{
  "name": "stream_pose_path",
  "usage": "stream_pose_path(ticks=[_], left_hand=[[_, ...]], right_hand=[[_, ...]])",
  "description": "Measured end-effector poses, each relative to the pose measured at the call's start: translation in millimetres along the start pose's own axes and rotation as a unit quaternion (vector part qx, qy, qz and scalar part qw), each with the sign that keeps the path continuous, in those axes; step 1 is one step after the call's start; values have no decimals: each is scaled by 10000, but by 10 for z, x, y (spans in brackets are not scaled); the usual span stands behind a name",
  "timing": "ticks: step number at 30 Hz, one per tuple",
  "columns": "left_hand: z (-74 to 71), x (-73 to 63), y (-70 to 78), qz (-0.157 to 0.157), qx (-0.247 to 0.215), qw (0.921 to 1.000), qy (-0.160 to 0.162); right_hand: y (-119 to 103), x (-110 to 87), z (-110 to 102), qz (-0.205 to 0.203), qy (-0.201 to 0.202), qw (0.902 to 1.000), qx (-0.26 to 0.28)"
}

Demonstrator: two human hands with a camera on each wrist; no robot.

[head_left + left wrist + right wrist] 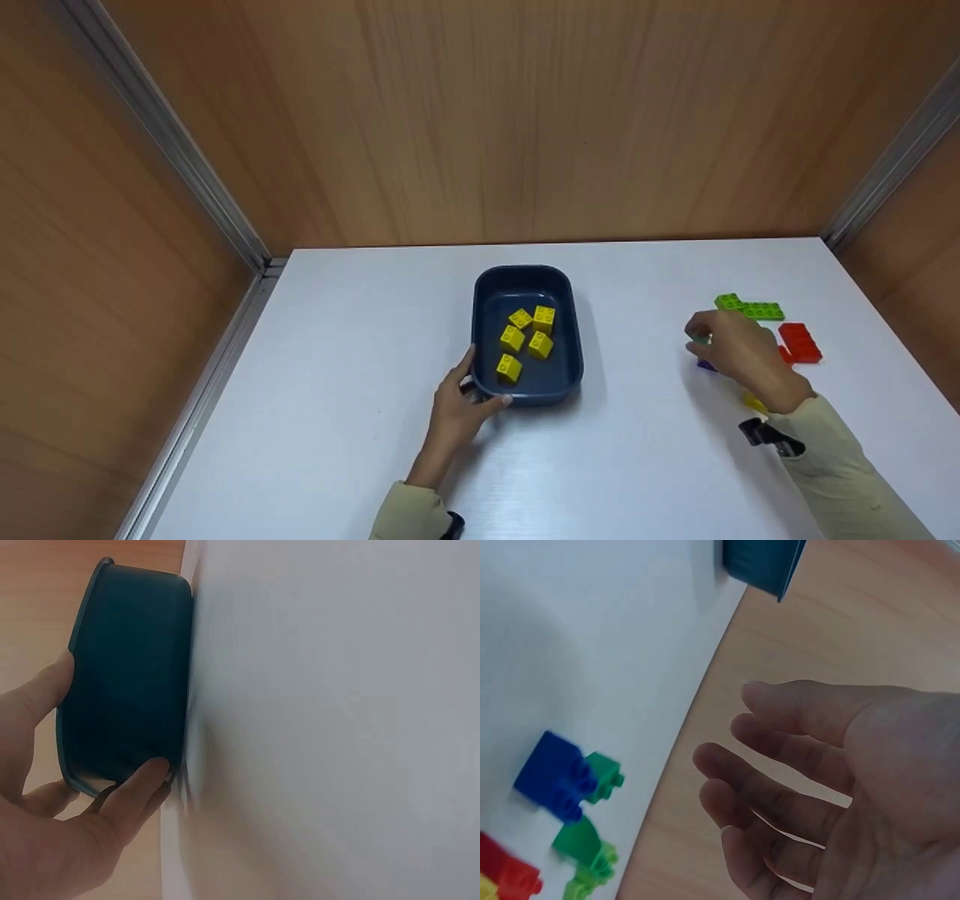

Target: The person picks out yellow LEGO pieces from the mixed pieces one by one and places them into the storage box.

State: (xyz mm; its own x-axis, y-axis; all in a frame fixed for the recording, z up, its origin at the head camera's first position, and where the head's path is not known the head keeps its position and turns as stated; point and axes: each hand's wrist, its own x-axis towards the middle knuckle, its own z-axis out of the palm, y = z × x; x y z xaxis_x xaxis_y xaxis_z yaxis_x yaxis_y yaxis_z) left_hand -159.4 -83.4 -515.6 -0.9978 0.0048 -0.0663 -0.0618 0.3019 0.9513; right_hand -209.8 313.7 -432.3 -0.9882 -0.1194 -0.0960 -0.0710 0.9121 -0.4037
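Observation:
A dark blue rectangular tub (559,375) stands on the table with several yellow toy bricks (539,345) inside. My left hand (454,414) grips its near left corner, thumb at the near side and fingers along the left side; the left wrist view shows the hand around the tub wall (131,675). Over the loose bricks at the right hovers my right hand (739,351). Its fingers are loosely bent and hold nothing, as the right wrist view shows. Nearest to it are a blue brick (549,769) and a green brick (602,775); in the head view it partly hides them.
Light green bricks (761,310) lie beyond the right hand, and red bricks (801,345) lie to its right. A yellow brick (754,403) shows beside the right wrist. The white table (337,375) meets wooden panels (525,127) at the back.

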Motion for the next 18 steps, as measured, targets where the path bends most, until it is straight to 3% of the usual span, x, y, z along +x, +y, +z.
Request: stream_pose_path(ticks=[7,18], left_hand=[[-10,-15,-14,30,-63,10000,-45],[-2,-5,-11,51,-53,10000,-51]], right_hand=[[211,-169,19,278,107,9994,181],[445,-419,52,475,363,9982,-96]])
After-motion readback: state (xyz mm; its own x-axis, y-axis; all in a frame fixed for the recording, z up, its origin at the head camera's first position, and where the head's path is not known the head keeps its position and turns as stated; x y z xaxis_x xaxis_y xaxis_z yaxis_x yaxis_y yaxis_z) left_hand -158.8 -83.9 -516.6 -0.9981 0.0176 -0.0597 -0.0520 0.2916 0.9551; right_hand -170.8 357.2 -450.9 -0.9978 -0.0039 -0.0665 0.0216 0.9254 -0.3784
